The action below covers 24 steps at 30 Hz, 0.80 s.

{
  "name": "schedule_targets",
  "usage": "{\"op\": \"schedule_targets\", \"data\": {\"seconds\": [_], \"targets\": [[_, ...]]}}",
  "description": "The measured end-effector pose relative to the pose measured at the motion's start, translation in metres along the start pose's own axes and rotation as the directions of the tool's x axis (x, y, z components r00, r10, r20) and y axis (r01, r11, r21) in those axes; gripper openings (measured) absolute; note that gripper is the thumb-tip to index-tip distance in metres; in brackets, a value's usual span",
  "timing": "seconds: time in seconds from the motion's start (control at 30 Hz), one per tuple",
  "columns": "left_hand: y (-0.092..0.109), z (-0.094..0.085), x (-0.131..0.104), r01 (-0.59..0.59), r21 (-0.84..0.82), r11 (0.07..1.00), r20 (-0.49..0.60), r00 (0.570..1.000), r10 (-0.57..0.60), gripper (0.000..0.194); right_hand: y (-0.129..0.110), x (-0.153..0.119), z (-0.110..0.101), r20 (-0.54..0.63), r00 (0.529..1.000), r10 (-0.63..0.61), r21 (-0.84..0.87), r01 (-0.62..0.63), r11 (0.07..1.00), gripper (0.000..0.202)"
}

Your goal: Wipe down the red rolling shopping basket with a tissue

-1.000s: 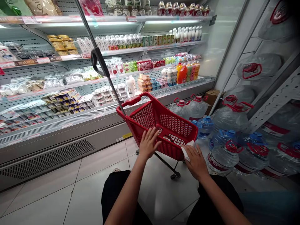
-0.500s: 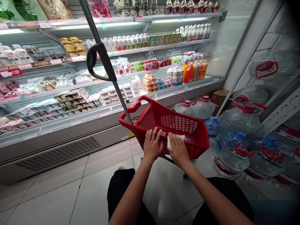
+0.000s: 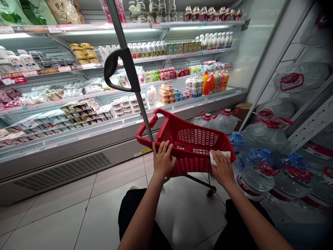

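A red plastic shopping basket on wheels (image 3: 197, 138) stands in front of me, with a grey pole and black handle (image 3: 122, 69) rising at its left end. My left hand (image 3: 163, 160) is closed over the near rim close to the pole, its fingers bent over the edge. At the near right corner, my right hand (image 3: 222, 169) presses a folded white cloth (image 3: 212, 159) onto the rim. Part of the cloth is hidden under the fingers. The visible inside of the basket shows its slotted bottom and walls.
A refrigerated display case (image 3: 78, 146) with shelves of dairy cups, bottles and bags runs along the far side. Large water bottles (image 3: 256, 178) crowd the right, by a white perforated post (image 3: 309, 128). Pale floor tiles (image 3: 57, 215) lie below, with my knees close to the basket.
My right hand has slid right along the near rim with the cloth, to the corner. My left hand has shifted slightly left towards the pole. The basket has swung slightly, showing more of its near side.
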<state>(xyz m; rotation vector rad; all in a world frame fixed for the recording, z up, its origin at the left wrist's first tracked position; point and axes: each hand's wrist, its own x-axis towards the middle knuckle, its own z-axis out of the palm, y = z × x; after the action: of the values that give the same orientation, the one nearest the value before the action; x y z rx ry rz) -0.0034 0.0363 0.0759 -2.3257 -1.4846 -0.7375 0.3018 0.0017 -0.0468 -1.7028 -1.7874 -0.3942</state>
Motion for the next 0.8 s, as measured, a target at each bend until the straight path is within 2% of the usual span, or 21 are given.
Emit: {"op": "schedule_targets", "data": {"seconds": [0.1,0.27,0.37,0.6,0.8], "targets": [[0.016,0.001,-0.001,0.021,-0.032,0.999,-0.016,1.000,-0.022,0.052,-0.031,0.013,0.008,-0.009,1.000,-0.025,0.041,0.026,0.999,0.061],[0.034,-0.006,-0.003,0.015,-0.083,0.996,-0.024,1.000,-0.018,0.052,-0.118,0.042,0.022,-0.003,0.968,-0.250,0.195,0.245,0.949,0.070],[0.038,-0.015,-0.002,0.012,-0.095,0.995,-0.017,1.000,-0.013,0.060,-0.153,0.053,0.026,-0.055,0.972,-0.227,0.262,0.234,0.936,0.076],[0.033,-0.026,-0.005,-0.019,-0.072,0.997,-0.058,0.998,0.015,0.070,-0.181,0.069,0.012,-0.049,0.961,-0.271,0.467,0.262,0.844,0.082],[0.026,-0.026,-0.006,-0.036,-0.072,0.997,-0.081,0.996,0.030,0.070,-0.198,0.076,0.005,-0.108,0.950,-0.292,0.520,0.305,0.798,0.081]]}}
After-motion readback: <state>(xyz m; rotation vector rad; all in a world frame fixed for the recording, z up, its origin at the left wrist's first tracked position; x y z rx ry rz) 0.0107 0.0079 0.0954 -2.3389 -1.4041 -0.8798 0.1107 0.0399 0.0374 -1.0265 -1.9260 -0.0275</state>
